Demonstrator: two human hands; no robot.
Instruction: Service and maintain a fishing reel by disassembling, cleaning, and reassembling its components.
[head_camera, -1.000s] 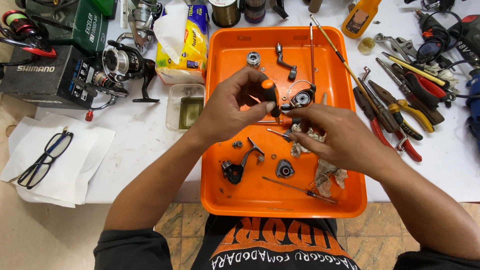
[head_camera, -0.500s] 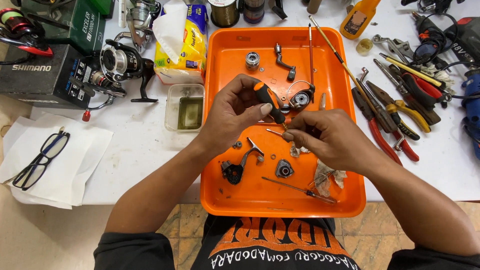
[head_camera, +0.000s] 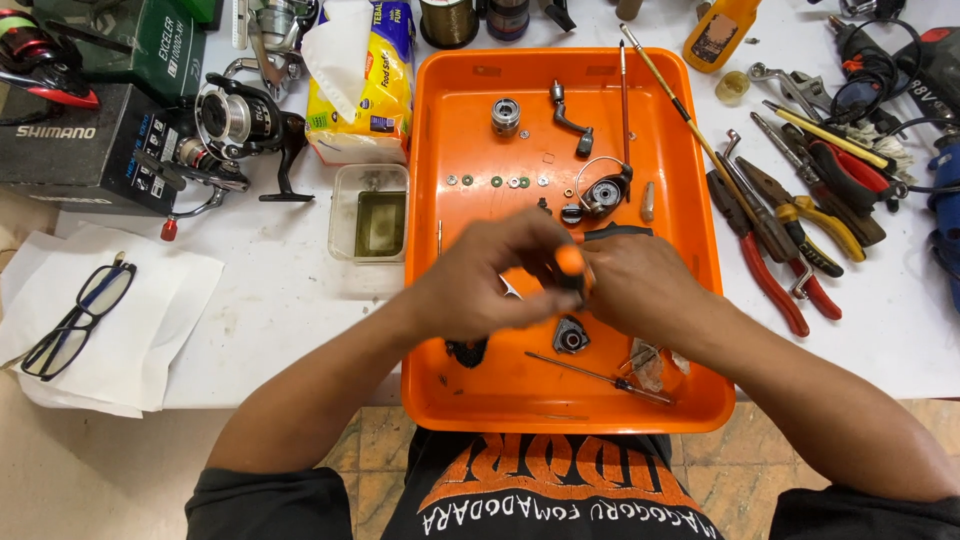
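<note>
Both hands meet over the middle of the orange tray (head_camera: 700, 400), which sits on the white worktop (head_camera: 290, 320). The left hand (head_camera: 490, 280) is curled with its grip closed around an orange-handled screwdriver (head_camera: 569, 262), of which only the rounded orange end shows between the fingers. The right hand (head_camera: 635, 285) is pressed against the left from the other side, fingers bent inward; its grip looks closed too, on a small dark part that is almost wholly hidden, so what it is cannot be told. Both hands are blurred. Just below them on the tray floor lie a small dark reel piece (head_camera: 570, 338) and a thin metal rod (head_camera: 600, 372), with another dark fragment (head_camera: 466, 351) under the left wrist. Farther up the tray are a silver spool (head_camera: 506, 115), a black crank handle (head_camera: 570, 120), a row of tiny washers (head_camera: 497, 182) and a bail wire assembly (head_camera: 603, 190). To the left of the tray stand a clear plastic tub (head_camera: 370, 210), a spinning reel (head_camera: 235, 125) and a yellow tissue pack (head_camera: 365, 80); black glasses (head_camera: 75, 318) rest on white paper (head_camera: 160, 330). To the right of the tray lie pliers with red handles (head_camera: 775, 280) among other hand tools
</note>
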